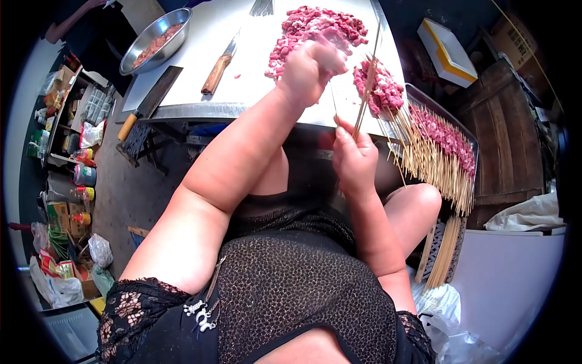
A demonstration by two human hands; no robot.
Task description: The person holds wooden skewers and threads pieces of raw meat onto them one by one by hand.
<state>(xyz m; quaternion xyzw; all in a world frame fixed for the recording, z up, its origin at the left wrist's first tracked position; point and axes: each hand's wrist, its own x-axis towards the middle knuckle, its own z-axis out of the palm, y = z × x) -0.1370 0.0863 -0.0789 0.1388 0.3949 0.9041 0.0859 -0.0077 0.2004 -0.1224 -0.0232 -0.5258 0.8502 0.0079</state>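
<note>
My left hand (309, 70) is over the near edge of a pile of cut raw meat (297, 27), its fingers curled and a little blurred. What they grip, if anything, is hidden. Lower and to the right, my right hand (354, 161) is closed around a few thin bamboo skewers (366, 97). One skewer stands apart between thumb and finger, its upper end close beneath my left hand. Beside them, a smaller heap of meat, threaded on skewers (383, 88), lies at the table's right edge with the sticks toward me.
A metal tray (473, 136) of many meat skewers stands at the right, above bundled bare sticks (445, 255). On the white table (200, 57) lie a cleaver (151, 100), a knife (219, 67) and a steel bowl (173, 45) of meat. Another person's arm (66, 21) shows at upper left.
</note>
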